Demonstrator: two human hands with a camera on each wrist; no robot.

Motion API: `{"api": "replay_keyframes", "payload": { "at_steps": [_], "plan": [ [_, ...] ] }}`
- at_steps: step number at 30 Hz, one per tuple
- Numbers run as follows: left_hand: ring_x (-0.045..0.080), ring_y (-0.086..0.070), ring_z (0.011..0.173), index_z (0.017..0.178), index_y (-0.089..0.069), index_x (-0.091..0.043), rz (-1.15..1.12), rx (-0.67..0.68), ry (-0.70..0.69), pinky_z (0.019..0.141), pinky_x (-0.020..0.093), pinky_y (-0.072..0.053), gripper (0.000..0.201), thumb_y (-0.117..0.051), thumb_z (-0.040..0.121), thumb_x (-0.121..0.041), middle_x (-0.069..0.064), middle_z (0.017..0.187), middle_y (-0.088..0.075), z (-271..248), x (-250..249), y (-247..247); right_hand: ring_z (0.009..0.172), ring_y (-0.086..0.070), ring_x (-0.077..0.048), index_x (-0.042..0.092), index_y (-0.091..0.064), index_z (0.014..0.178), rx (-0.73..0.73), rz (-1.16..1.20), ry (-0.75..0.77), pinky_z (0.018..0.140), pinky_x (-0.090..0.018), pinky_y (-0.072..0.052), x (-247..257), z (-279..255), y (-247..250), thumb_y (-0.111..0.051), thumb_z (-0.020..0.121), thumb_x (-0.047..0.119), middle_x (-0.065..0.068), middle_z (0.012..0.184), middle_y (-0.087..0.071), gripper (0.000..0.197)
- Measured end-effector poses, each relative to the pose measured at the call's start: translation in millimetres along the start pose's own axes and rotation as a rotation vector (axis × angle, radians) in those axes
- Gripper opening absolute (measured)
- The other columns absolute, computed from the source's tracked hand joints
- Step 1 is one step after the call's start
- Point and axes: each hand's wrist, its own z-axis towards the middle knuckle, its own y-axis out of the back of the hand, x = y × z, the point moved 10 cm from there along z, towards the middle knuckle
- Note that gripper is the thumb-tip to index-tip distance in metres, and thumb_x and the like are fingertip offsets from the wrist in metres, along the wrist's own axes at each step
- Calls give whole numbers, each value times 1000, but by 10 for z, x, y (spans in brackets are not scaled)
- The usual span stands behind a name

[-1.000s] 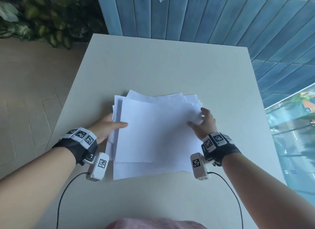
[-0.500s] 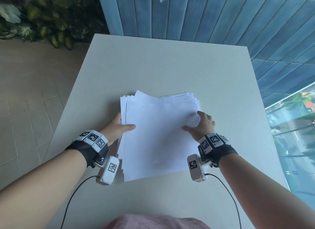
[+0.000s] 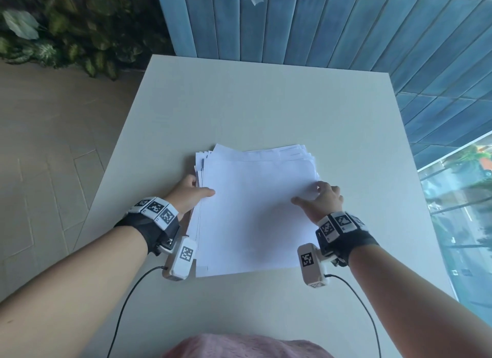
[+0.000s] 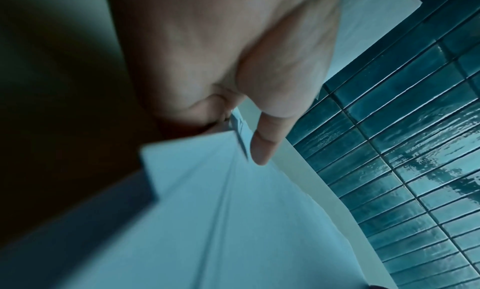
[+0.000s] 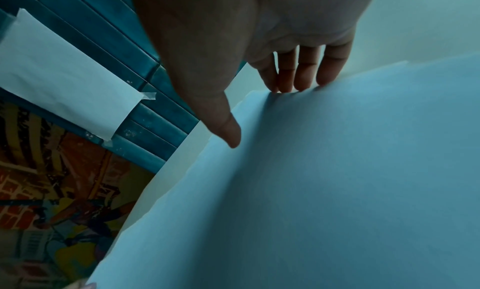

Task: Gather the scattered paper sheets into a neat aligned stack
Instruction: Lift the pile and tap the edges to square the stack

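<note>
A stack of white paper sheets (image 3: 255,211) lies in the middle of the pale table (image 3: 266,104), its far and left edges still slightly fanned. My left hand (image 3: 198,188) grips the stack's left edge, thumb on top and fingers underneath; in the left wrist view the thumb (image 4: 265,145) lies on the sheets (image 4: 207,221). My right hand (image 3: 316,195) holds the right edge. In the right wrist view its thumb (image 5: 228,133) rests on the top sheet (image 5: 337,170), and its fingertips (image 5: 298,78) dip behind the paper's edge.
A blue tiled wall (image 3: 346,24) stands behind the table's far edge, with a sheet taped to it (image 5: 64,73). Leafy plants (image 3: 66,32) fill the far left and tiled floor lies beyond the table's left edge. A window (image 3: 466,197) runs along the right.
Both hands have moved inward and squeezed the sheets together. The spread pile has become narrower and more even, with fewer sheets sticking out at the left and near edges.
</note>
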Motion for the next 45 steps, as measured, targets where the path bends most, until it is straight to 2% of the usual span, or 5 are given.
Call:
{"api": "replay_keyframes", "payload": {
  "at_steps": [15, 19, 28, 37, 45],
  "plan": [
    [13, -69, 100, 131, -51, -8, -181, 225, -272, 78, 24, -56, 48, -53, 88, 14, 1, 112, -72, -176, -515, 50, 115, -53, -19, 18, -28, 142, 45, 365, 45, 94, -36, -47, 11, 157, 287, -85, 60, 43, 2, 131, -45, 103],
    [11, -65, 111, 134, -51, -13, -138, 245, -359, 93, 26, -53, 51, -58, 88, 9, -2, 121, -69, -245, -779, 217, 95, -69, -31, 11, -60, 115, 219, 633, 84, 92, -51, -51, 200, 228, 337, -86, 57, 21, -9, 102, -73, 64],
    [21, -66, 103, 108, -63, -23, 118, -158, -523, 96, 46, -51, 24, -65, 84, -22, -2, 109, -71, -361, -1215, 440, 66, -57, 9, 14, -56, 97, -71, 496, 501, 57, 1, -40, 950, -88, 868, -63, 84, 0, 15, 80, -60, 21],
    [14, -68, 94, 107, -64, -10, -107, -325, -674, 87, 38, -55, 22, -67, 85, -6, 0, 102, -72, -652, -1461, 505, 82, -59, -2, 7, -52, 115, -280, 667, 639, 70, -8, -43, 1084, -312, 1212, -59, 84, -3, 1, 95, -60, 33],
    [9, -59, 118, 126, -48, -34, -177, -268, -712, 99, 29, -46, 71, -77, 67, -10, -4, 128, -62, -639, -1354, 438, 89, -65, -4, 20, -54, 101, -166, 694, 635, 77, -14, -51, 977, -329, 1119, -74, 70, -8, 1, 99, -67, 46]
  ]
}}
